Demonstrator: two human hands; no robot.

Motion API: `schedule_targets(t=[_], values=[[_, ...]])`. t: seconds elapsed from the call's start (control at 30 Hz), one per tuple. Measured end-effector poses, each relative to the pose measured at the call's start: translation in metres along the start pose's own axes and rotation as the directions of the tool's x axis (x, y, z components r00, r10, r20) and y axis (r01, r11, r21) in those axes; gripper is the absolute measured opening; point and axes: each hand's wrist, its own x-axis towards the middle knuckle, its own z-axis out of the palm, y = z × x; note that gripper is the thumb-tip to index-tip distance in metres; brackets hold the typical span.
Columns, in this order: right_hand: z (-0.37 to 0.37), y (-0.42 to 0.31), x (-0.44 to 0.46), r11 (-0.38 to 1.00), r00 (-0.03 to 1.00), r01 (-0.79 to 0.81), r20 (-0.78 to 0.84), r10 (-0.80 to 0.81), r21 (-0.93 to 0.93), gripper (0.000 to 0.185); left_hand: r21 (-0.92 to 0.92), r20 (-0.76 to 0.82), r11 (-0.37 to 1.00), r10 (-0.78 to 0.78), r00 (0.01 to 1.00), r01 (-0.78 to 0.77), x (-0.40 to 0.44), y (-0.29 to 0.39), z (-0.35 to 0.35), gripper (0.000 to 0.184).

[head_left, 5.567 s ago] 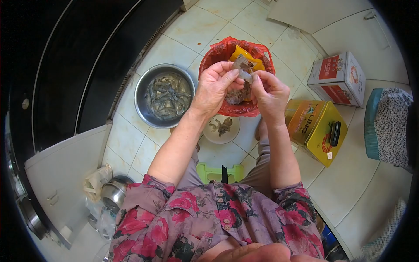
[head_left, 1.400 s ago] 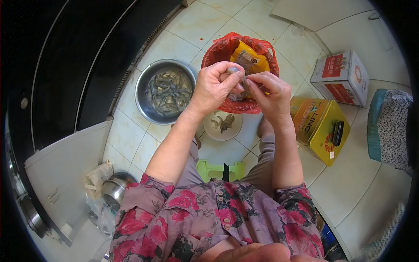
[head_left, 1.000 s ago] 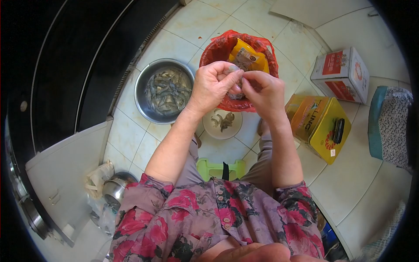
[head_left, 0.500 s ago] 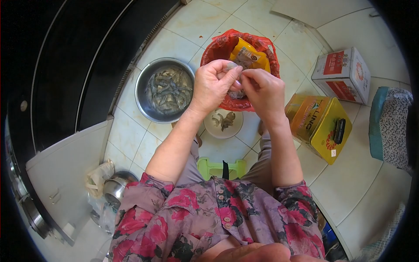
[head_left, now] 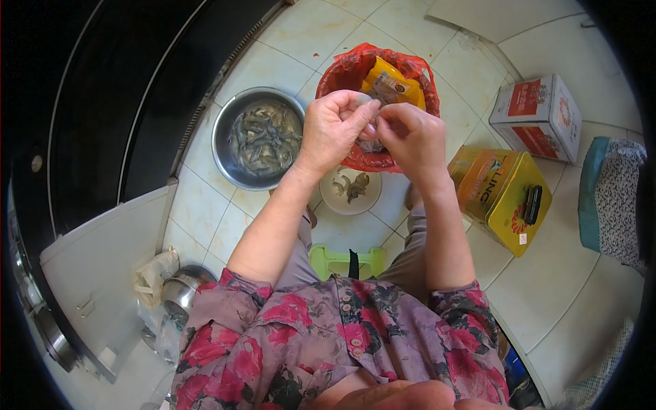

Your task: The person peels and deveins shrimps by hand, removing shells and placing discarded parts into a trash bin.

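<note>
On glossy tiles (head_left: 287, 58) we see a round steel basin (head_left: 220, 152) left of centre and a crinkled red bag (head_left: 329, 80) at upper centre. There our left hand (head_left: 329, 133) pinches a small, greyish shrimp (head_left: 363, 100); whether our right hand (head_left: 415, 142), fingers curled beside it, grips anything, we cannot tell.

shrimp (head_left: 363, 101) mostly hidden by fingers (head_left: 362, 118), green stool (head_left: 333, 260) partly behind shirt (head_left: 307, 321)

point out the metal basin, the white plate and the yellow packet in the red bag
Metal basin (head_left: 253, 182): head view, on the inner wall, side nearest the person.
White plate (head_left: 366, 202): head view, on a bare part of its surface.
Yellow packet (head_left: 395, 86): head view, on its printed middle.
</note>
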Motion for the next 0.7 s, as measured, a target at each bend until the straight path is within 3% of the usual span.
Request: schedule_targets(t=[0.7], values=[[0.0032, -0.0050, -0.0028, 0.998, 0.989, -0.012, -0.146, 0.021, 0.058, 0.010, -0.156, 0.025, 0.987, -0.046, 0.999, 0.050, 0.0029, -0.0028, -0.0044, 0.018]])
